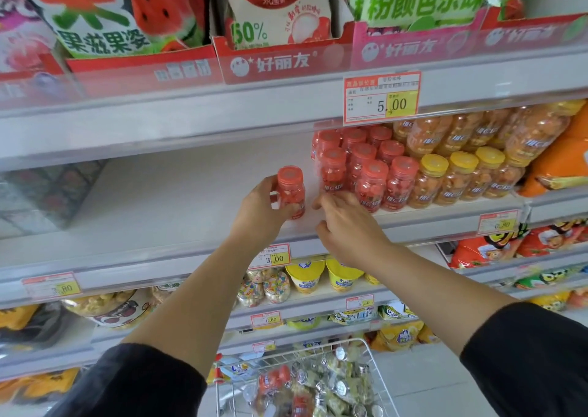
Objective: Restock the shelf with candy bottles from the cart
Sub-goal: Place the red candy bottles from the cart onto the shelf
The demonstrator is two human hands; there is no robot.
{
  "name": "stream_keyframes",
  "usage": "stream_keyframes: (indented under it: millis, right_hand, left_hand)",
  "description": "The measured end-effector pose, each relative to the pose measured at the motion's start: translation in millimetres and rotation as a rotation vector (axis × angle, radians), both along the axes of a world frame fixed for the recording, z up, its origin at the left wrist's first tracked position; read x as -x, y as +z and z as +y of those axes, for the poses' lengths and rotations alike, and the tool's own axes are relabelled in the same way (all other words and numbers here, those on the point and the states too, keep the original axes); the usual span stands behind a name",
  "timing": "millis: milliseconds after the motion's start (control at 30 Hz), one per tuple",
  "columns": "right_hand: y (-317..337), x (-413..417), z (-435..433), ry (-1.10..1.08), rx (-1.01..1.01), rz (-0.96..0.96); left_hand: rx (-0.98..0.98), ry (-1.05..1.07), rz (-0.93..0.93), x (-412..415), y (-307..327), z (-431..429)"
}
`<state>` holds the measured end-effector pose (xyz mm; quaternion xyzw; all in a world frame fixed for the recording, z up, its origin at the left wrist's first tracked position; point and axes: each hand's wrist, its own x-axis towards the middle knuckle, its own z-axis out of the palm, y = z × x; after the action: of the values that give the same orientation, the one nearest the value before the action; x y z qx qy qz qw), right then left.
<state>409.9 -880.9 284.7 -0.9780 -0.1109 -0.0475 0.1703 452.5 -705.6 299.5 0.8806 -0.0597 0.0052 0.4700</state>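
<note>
With left hand [264,208], gripping a small clear plastic bottle of red candy with red screw cap [290,190], long axis upright, base at or just above the white metal shelf [159,206]; contact not discernible. With right hand [348,225], fingers loosely spread, holding nothing, reaching to the foot of the stocked block of matching red-capped bottles [370,168], just right of the held one. Probable next move: shift held bottle rightward into that block; left hand nearer. Further stock below in white wire cart [366,348].
</note>
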Motion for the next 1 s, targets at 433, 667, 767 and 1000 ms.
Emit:
stream_keyframes:
  millis: [433, 667, 767, 1000]
  right_hand:
    - [9, 33, -36, -0.014, -0.184, -0.033]
    - [2, 36, -55, -0.031, -0.155, -0.067]
    - [-1, 34, -54, -0.027, -0.142, -0.087]
    - [-4, 32, -54, -0.027, -0.135, -0.099]
  left_hand:
    - [0.062, -0.123, 0.013, -3, 2, -35]
    - [0.023, -0.123, -0.043, -4, -1, -67]
    - [-0.002, -0.119, -0.049, -4, -3, -69]
    - [0.015, -0.093, -0.042, -11, -6, -74]
